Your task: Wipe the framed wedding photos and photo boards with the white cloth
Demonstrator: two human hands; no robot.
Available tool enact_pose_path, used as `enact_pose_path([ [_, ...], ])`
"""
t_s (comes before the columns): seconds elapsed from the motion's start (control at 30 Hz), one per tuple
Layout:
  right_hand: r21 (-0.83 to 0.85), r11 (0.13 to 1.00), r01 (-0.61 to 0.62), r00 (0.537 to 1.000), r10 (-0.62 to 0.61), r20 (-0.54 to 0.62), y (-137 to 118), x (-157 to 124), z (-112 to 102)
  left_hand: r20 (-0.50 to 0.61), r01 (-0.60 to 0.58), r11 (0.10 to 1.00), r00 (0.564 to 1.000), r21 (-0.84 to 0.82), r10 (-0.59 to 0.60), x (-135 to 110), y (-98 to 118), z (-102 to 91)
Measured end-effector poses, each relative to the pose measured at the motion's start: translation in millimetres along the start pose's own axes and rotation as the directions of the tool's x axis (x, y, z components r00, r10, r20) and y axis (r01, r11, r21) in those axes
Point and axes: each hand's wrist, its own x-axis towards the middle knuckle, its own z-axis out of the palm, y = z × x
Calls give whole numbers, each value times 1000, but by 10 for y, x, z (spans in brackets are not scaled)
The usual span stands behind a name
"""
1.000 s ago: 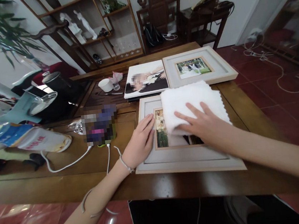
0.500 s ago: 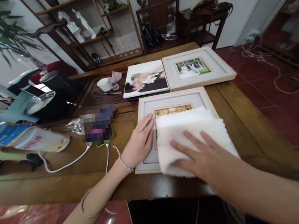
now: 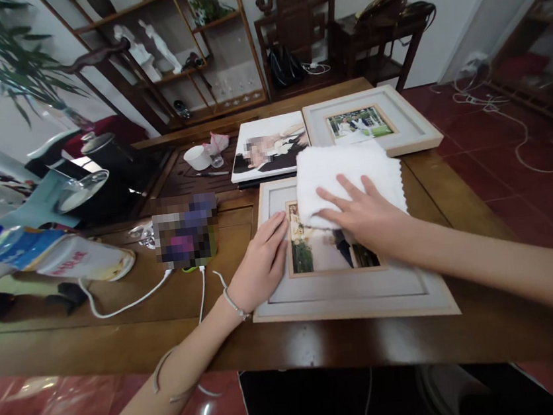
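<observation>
On the frame [image 3: 356, 295], the flat-palmed right hand [image 3: 364, 214] has pushed the towel [image 3: 336, 167] farther away; left hand [image 3: 260, 262] stays flat.

Right of the right hand [image 3: 362, 214], open wood runs to the edge of the table [image 3: 457, 213], so a hand could pass there. Just beyond its fingertips, the white cloth [image 3: 342, 170] reaches a second frame [image 3: 405, 129] and a canvas print [image 3: 270, 151], which block the far side. Left of the left hand [image 3: 257, 263], white cables [image 3: 132, 302] cross the tabletop. Nearer the body, the lower border of the near frame [image 3: 346, 293] lies uncovered.
</observation>
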Motion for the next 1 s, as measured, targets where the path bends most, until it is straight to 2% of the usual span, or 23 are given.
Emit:
enact_pose_path([
  [0.17,104,988,111,993,-106,-50,-566,-480,-174,-14,0,1000,1000,17,0,-7,5,17],
  [0.23,156,975,159,978,-133,-163,-759,-684,-267,-12,1,1000,1000,30,-1,-1,16,10],
  [0.3,221,960,173,958,-111,-264,-895,-832,-348,-14,0,999,1000,41,0,6,27,0],
  [0.37,266,951,161,950,-75,-304,-958,-895,-389,-15,1,999,1000,46,0,12,35,-8],
  [0.47,249,958,140,965,-75,-253,-905,-817,-353,-7,-1,999,1000,48,1,15,36,-11],
  [0.6,133,990,48,999,-46,-19,-575,-486,-241,-11,-14,999,1000,36,14,8,18,-2],
  [0.8,-4,998,-68,997,68,23,18,107,-182,-10,-2,1000,1000,7,2,7,15,-5],
  [0.9,16,998,-57,994,55,94,36,193,-177,-17,3,1000,1000,-1,-3,11,19,-8],
  [1.0,63,997,-37,993,30,114,-166,73,-225,-21,-9,1000,1000,-4,9,11,12,-4],
])
